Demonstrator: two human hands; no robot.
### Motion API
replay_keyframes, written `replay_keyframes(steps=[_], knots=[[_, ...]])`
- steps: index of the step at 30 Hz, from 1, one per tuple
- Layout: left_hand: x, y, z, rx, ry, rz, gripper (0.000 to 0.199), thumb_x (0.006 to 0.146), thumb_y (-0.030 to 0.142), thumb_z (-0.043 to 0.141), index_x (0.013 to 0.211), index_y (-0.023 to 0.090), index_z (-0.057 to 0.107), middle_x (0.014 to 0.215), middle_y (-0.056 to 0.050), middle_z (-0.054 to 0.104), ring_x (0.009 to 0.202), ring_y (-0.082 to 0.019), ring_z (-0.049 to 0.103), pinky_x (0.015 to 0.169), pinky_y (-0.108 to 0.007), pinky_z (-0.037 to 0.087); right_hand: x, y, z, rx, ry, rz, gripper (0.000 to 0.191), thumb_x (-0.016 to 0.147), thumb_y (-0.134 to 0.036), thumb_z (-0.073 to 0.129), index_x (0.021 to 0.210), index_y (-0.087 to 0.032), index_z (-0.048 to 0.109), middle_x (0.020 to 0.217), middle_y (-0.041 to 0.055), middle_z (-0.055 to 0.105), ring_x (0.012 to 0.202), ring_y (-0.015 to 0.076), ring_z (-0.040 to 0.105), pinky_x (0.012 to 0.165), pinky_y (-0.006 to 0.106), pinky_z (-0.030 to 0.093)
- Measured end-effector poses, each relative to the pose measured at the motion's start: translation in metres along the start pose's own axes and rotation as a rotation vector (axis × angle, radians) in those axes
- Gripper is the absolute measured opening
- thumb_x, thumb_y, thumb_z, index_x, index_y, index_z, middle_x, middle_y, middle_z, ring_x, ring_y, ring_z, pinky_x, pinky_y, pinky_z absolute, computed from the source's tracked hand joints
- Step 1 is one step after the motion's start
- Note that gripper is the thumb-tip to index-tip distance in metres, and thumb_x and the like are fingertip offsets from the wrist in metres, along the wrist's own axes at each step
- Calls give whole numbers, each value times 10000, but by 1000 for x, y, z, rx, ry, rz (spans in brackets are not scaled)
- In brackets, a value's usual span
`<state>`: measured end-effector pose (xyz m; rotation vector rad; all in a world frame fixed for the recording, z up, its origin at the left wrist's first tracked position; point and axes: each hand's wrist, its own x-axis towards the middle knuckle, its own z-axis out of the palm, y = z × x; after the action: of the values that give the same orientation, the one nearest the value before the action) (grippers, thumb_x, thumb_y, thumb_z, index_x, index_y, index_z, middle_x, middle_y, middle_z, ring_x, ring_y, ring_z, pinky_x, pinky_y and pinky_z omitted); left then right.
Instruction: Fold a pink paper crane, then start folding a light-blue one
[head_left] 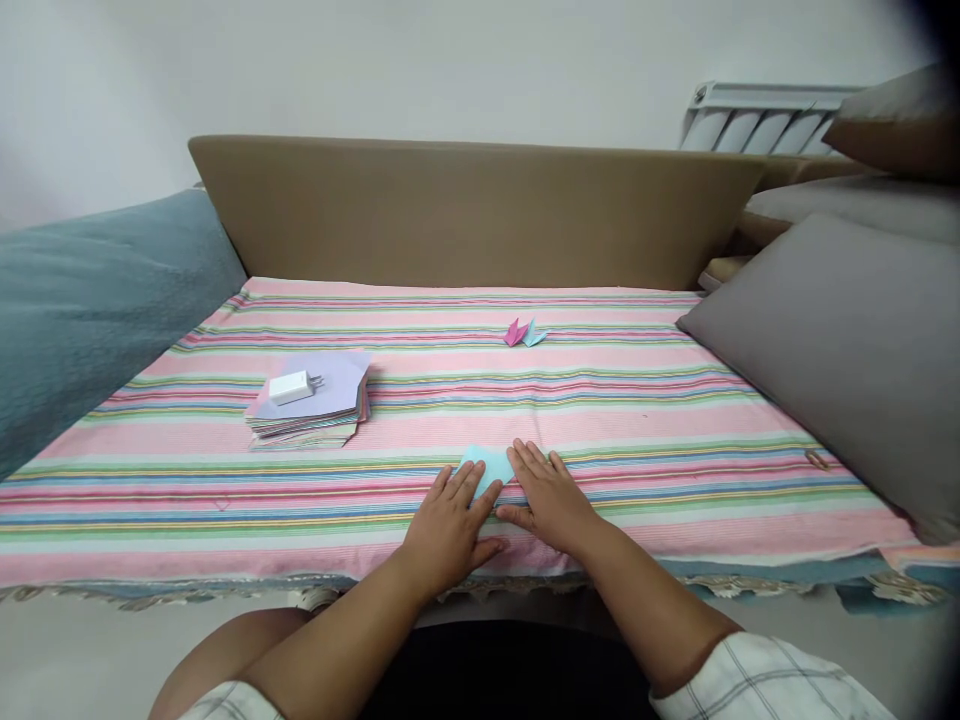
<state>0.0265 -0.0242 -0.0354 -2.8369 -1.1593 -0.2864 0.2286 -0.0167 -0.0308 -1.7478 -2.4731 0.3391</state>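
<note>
A small light-blue piece of paper [486, 466] lies on the striped cloth near its front edge. My left hand [452, 522] rests flat over the paper's left and lower part, fingers apart. On the paper's right side, my right hand [546, 498] lies with its fingers stretched out, fingertips at the paper's edge. Farther back are two small folded paper pieces side by side, one magenta [514, 333] and one light blue [534, 334].
At the left a stack of colored paper [341, 385] carries a white charger plug [291, 387]. A grey pillow [840, 350] leans at the right, with a small brownish item [817, 460] near it. The striped cloth [600, 420] covers the seat before a brown backrest [480, 215].
</note>
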Motion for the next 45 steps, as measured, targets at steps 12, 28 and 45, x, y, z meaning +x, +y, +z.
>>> replay_keyframes(steps=[12, 28, 45], knots=[[2, 3, -6, 21, 2, -13, 645, 821, 609, 430, 1362, 265, 364, 1442, -122, 339, 1324, -290, 304, 1073, -480, 211, 5, 7, -1, 27, 130, 146, 626, 890, -573, 281, 1365, -180, 391, 1448, 79, 337, 1330, 290, 274, 1068, 503, 182], [1, 2, -4, 36, 7, -10, 637, 825, 611, 419, 1357, 262, 378, 1448, -123, 328, 1323, -293, 305, 1070, -483, 216, 21, 14, -8, 286, 366, 326, 137, 827, -249, 524, 888, -259, 647, 1181, -6, 618, 1072, 219, 526, 924, 421, 347], [1, 2, -3, 44, 28, -4, 641, 812, 587, 469, 1353, 253, 388, 1445, -116, 335, 1319, -291, 309, 1074, -471, 220, 23, 31, -1, 371, 440, 309, 348, 770, -50, 398, 990, -193, 626, 1107, 53, 640, 1052, 198, 531, 919, 350, 399]])
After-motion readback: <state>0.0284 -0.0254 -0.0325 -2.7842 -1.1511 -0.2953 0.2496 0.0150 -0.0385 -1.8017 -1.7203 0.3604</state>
